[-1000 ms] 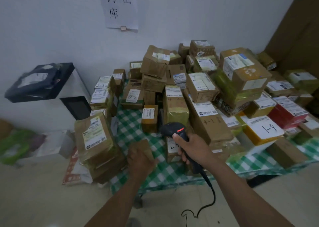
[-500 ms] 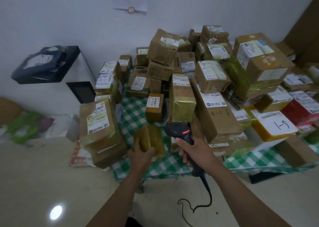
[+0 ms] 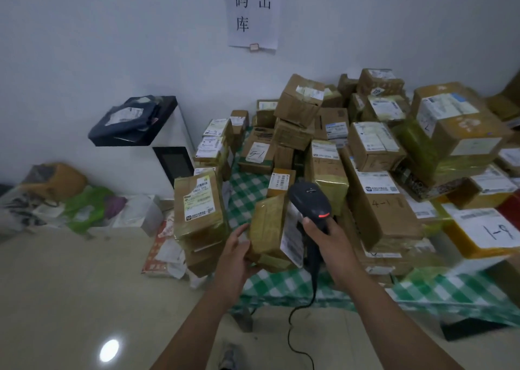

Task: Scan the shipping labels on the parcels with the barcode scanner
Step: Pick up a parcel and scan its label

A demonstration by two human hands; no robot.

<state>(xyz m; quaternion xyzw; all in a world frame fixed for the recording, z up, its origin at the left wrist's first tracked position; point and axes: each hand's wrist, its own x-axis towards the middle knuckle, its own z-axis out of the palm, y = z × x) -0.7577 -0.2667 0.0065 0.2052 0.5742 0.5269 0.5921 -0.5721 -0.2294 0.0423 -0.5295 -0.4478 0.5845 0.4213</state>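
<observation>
My left hand [image 3: 235, 254] grips a small brown taped parcel [image 3: 268, 229] from its left and under side, lifted above the table's front edge. A white shipping label [image 3: 292, 238] on the parcel's right face turns toward the scanner. My right hand [image 3: 329, 236] holds the handle of a black barcode scanner [image 3: 309, 199], whose head sits just right of and above the parcel. A red light shows on the scanner. Its black cable [image 3: 298, 324] hangs to the floor.
A table with a green checked cloth [image 3: 247, 198] carries a heap of several labelled cardboard parcels [image 3: 377, 200]. A stack of boxes [image 3: 199, 209] stands at the table's left corner. A white cabinet [image 3: 168, 150] with a dark bag stands left, bags on the floor beyond.
My left hand has lifted the small parcel off the table and turned it, so its label now faces right. The scanner has come closer beside it.
</observation>
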